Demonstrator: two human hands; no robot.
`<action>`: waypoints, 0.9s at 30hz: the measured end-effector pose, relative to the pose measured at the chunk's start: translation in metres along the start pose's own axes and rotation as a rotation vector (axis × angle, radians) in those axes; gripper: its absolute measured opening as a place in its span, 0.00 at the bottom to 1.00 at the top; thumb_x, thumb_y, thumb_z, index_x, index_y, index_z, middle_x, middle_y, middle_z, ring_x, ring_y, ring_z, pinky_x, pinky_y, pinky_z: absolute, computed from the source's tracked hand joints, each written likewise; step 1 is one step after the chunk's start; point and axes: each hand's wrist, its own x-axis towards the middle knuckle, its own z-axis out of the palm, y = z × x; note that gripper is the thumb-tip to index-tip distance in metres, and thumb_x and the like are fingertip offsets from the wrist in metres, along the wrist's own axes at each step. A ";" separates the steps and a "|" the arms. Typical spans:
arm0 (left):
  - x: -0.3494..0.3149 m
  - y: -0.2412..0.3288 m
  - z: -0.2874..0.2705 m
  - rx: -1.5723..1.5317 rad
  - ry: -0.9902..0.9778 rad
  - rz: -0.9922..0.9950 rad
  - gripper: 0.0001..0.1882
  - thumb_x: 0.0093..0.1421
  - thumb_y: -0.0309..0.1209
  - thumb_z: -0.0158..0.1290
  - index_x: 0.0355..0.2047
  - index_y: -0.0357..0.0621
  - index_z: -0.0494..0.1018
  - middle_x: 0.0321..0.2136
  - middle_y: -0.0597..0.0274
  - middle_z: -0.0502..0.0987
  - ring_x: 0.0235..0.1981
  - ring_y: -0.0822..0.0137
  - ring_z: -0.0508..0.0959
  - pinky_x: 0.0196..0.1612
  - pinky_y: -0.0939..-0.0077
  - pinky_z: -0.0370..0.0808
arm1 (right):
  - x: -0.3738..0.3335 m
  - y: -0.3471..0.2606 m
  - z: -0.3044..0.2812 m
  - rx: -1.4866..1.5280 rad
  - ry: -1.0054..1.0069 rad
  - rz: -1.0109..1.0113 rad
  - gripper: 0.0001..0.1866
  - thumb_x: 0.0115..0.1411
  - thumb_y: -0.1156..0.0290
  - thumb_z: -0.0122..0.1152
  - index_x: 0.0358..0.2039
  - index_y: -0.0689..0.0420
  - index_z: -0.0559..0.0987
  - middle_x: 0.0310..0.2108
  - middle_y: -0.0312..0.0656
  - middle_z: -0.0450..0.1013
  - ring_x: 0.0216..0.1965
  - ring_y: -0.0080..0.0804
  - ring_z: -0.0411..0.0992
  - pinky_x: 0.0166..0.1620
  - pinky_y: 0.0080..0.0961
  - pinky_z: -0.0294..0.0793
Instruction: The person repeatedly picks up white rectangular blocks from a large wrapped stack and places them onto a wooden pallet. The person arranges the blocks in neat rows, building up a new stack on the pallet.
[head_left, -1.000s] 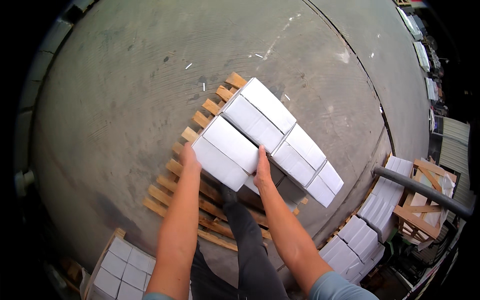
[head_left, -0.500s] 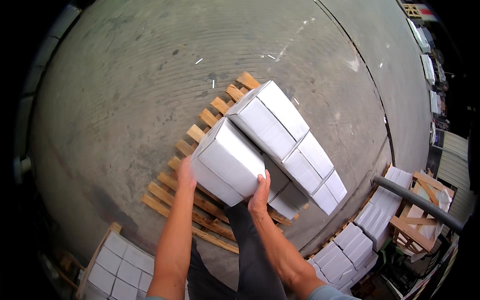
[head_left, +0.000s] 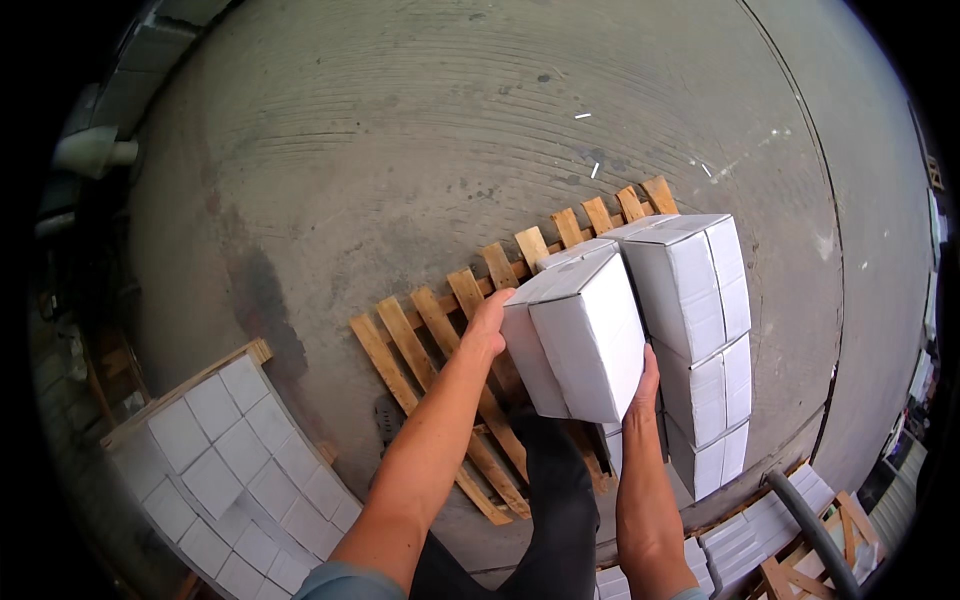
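Observation:
A white cardboard box (head_left: 590,335) is gripped between my two hands, tilted, in front of my legs. My left hand (head_left: 488,322) presses on its left side, and my right hand (head_left: 644,385) holds its lower right edge. Under and beyond it lies a slatted wooden pallet (head_left: 462,290). Along the pallet's right side stands a column of similar white boxes (head_left: 690,290), right beside the held one. The held box hides part of the boxes behind and below it, so I cannot tell whether it touches them.
At the lower left, another pallet carries many white boxes (head_left: 243,450). More white cartons (head_left: 770,525) stand at the lower right, near a grey pipe (head_left: 812,530) and a wooden crate (head_left: 850,530). Small white strips (head_left: 595,170) lie on the concrete floor (head_left: 400,150).
My view has swung left, so the pallet and boxes appear farther right. The held box has turned within the view, and both hands still grip it.

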 end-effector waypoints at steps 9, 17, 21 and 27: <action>-0.069 -0.082 -0.178 -0.459 0.065 -0.020 0.17 0.56 0.37 0.50 0.42 0.40 0.71 0.45 0.56 0.72 0.45 0.59 0.71 0.49 0.60 0.67 | -0.106 0.065 0.043 -0.381 -0.039 -0.009 0.23 0.61 0.55 0.45 0.42 0.65 0.72 0.36 0.43 0.73 0.36 0.31 0.71 0.41 0.25 0.70; -0.237 -0.219 -0.417 -0.980 0.169 0.115 0.13 0.60 0.35 0.43 0.39 0.43 0.72 0.39 0.57 0.75 0.41 0.60 0.74 0.47 0.60 0.69 | -0.238 0.212 0.089 -0.888 -0.220 0.176 0.16 0.57 0.60 0.50 0.34 0.62 0.74 0.31 0.38 0.70 0.33 0.25 0.66 0.39 0.22 0.65; -0.331 -0.250 -0.512 -1.121 0.141 0.272 0.14 0.60 0.36 0.40 0.39 0.42 0.71 0.39 0.57 0.75 0.42 0.59 0.73 0.48 0.58 0.68 | -0.309 0.302 0.140 -1.004 -0.306 0.300 0.17 0.56 0.60 0.52 0.37 0.62 0.73 0.32 0.36 0.69 0.34 0.26 0.65 0.40 0.23 0.63; -0.416 -0.272 -0.639 -1.319 0.238 0.385 0.18 0.62 0.36 0.37 0.45 0.39 0.67 0.42 0.53 0.72 0.45 0.58 0.71 0.49 0.56 0.67 | -0.405 0.447 0.216 -1.251 -0.290 0.354 0.19 0.55 0.56 0.51 0.32 0.62 0.75 0.25 0.36 0.68 0.27 0.27 0.65 0.32 0.24 0.64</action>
